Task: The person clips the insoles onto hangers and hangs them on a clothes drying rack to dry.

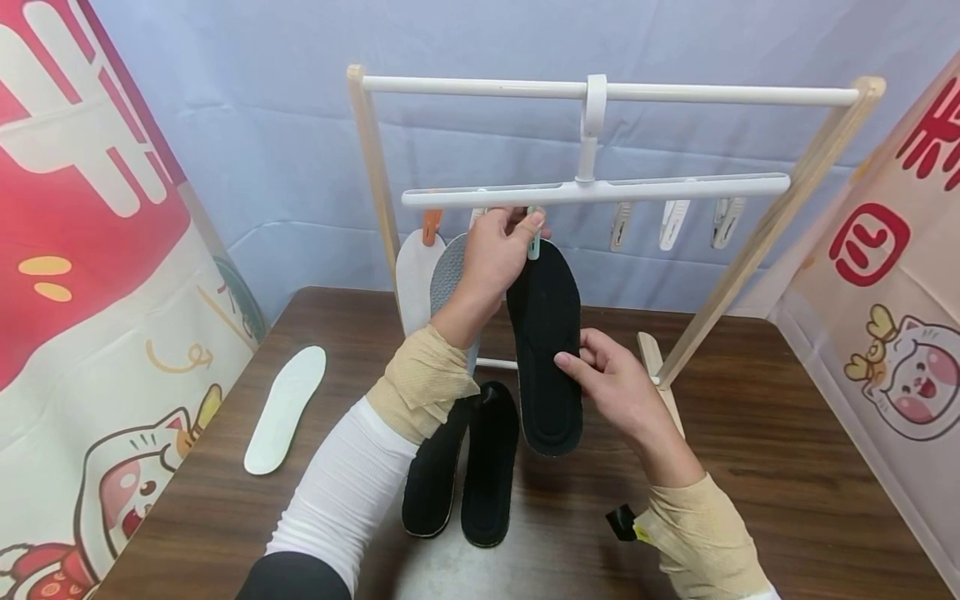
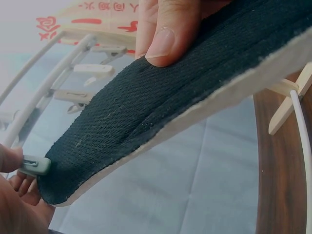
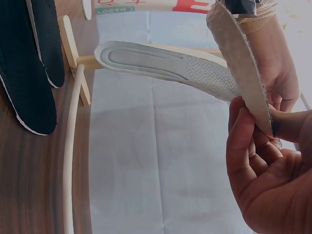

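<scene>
A black insole [image 1: 550,350] hangs upright below the white hanger [image 1: 600,192], its top end at a pale green clip [image 1: 534,242]. My left hand [image 1: 498,254] pinches that clip between thumb and fingers; in the left wrist view the clip [image 2: 36,165] sits over the insole's tip. My right hand [image 1: 618,383] grips the insole's side edge, thumb on the black face. The right wrist view shows its fingers on the pale underside [image 3: 241,68]. Left of this insole hang a grey textured insole [image 1: 447,271], partly hidden by my left hand, and a white insole [image 1: 415,279] under an orange clip [image 1: 432,227].
Two more black insoles [image 1: 489,467] lie on the brown table [image 1: 795,467], below my left forearm. A white insole [image 1: 287,412] lies at the left. The hanger hooks on a white rod [image 1: 480,87] between wooden posts [image 1: 765,242]. Several clips [image 1: 675,223] hang at its right.
</scene>
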